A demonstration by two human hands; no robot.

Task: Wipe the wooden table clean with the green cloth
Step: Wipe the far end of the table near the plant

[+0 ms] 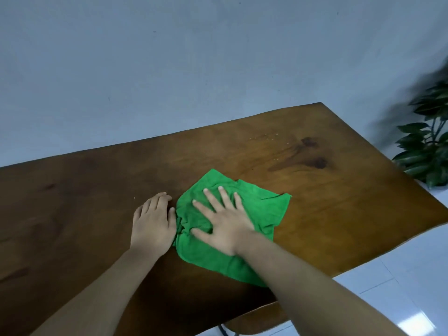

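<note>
head | right hand (225, 229) grip wide, palm flat on green cloth (261, 209) | left hand (152, 221) grip wide, flat on wooden bench (72, 202), touching cloth edge

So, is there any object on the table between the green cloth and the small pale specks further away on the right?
Nothing visible stands there. The right hand lies flat on the crumpled green cloth, and only bare brown wooden table separates it from the pale specks. The left hand rests beside the cloth.
</note>
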